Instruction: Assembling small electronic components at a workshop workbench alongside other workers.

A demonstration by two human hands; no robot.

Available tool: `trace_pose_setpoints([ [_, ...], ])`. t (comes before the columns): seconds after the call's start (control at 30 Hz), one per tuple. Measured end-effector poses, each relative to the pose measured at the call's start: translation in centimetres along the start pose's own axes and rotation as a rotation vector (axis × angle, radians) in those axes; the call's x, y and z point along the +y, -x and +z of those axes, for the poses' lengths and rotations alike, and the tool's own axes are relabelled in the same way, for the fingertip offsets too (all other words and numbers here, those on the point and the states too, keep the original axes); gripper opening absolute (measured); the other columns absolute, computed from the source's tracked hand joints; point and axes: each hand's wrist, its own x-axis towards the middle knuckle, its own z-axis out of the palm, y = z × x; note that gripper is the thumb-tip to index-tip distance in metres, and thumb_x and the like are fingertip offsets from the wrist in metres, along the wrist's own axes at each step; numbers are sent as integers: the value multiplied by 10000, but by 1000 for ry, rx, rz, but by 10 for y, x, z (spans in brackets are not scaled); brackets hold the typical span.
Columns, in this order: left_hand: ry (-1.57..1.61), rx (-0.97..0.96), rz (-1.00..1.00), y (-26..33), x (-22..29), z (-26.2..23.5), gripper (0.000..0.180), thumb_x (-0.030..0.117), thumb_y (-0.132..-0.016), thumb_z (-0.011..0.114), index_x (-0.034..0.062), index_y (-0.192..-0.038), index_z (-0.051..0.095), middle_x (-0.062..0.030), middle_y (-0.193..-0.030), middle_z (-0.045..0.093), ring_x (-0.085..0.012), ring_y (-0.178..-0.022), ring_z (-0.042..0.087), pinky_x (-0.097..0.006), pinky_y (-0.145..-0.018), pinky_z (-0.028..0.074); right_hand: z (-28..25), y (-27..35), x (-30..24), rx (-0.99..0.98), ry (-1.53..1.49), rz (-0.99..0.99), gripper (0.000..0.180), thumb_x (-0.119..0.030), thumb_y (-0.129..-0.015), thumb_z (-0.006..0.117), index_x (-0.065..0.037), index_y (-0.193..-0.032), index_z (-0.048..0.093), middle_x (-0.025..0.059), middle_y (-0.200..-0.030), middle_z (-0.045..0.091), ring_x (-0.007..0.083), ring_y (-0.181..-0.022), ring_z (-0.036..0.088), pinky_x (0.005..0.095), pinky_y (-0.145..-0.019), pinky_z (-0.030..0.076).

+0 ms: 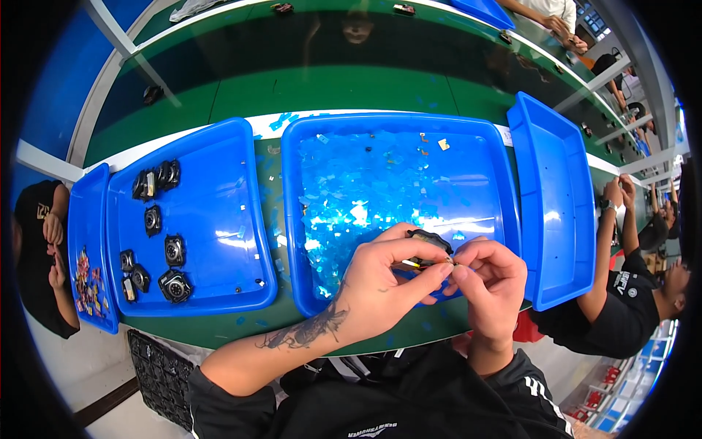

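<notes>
My left hand (387, 274) is closed round a black watch case (430, 238), held over the near right part of a blue tray (409, 120). Fingers cover much of the case, and something thin and yellowish shows by the thumb. My right hand (488, 282) meets the left at the case's right side, thumb and fingertips pinched together. What sits in that pinch is too small to make out. Below the hands, the tray holds a thick scatter of small translucent blue film pieces (358, 212), densest on its left side.
A blue tray (208, 293) on the left holds several similar watch cases (175, 250). Beyond it, a narrower tray (98, 319) contains small colourful parts. A deep blue bin (556, 190) stands at right. Behind runs a green conveyor (256, 91). Other people work at both sides and far right.
</notes>
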Motion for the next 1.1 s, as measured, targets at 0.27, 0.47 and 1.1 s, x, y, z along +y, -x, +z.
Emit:
trace_pose_setpoints([
  [0.27,-50,-19,-5,0,-2,-1,153,31,-911,624,-54,-1035,652,-120,-1094,539,-171,-884,656,-264,-653,621,-2,0,0,-42,-85,99,109,67,-857,634,69,-962,607,91,-910,627,110,-809,629,226,-634,588],
  [0.47,-173,14,70,0,-6,-3,146,40,-912,622,-44,-1023,666,-110,-1093,549,-165,-899,650,-259,-659,618,0,-3,-4,-15,-11,143,120,45,-868,648,71,-976,604,71,-906,625,96,-816,621,216,-664,580],
  [1.1,22,27,-133,-3,1,-7,174,87,-909,648,-56,-1007,658,-116,-1039,572,-185,-822,684,-272,-650,616,2,-6,-2,-30,64,118,86,51,-854,660,54,-935,630,51,-868,641,58,-771,596,191,-639,518],
])
